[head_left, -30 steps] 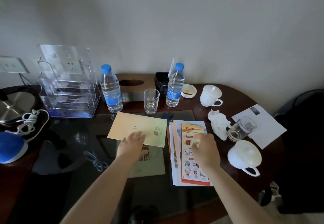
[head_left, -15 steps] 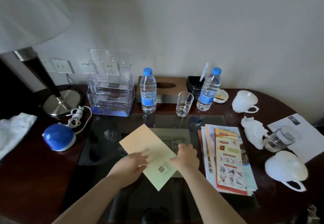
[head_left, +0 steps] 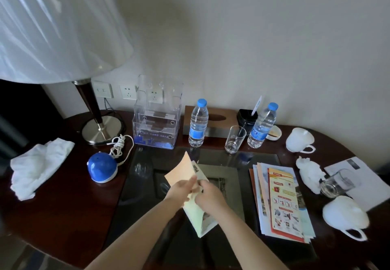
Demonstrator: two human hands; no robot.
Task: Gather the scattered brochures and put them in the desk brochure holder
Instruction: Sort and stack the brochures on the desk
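Both hands meeting over the glass desktop point(head_left: 263, 160), left hand point(head_left: 181, 189) and right hand point(head_left: 211, 195) pinching a brochure point(head_left: 196, 214) held upright, brochure stack point(head_left: 282, 202) lying at right, holder point(head_left: 157, 117) standing behind

Lampshade point(head_left: 52, 26) cut off by top and left edges; brochure point(head_left: 195, 214) hidden at its middle behind left hand point(head_left: 181, 189) and right hand point(head_left: 211, 194); print on brochure stack point(head_left: 282, 202) too small to read; paper sheet point(head_left: 371, 185) clipped by right edge.
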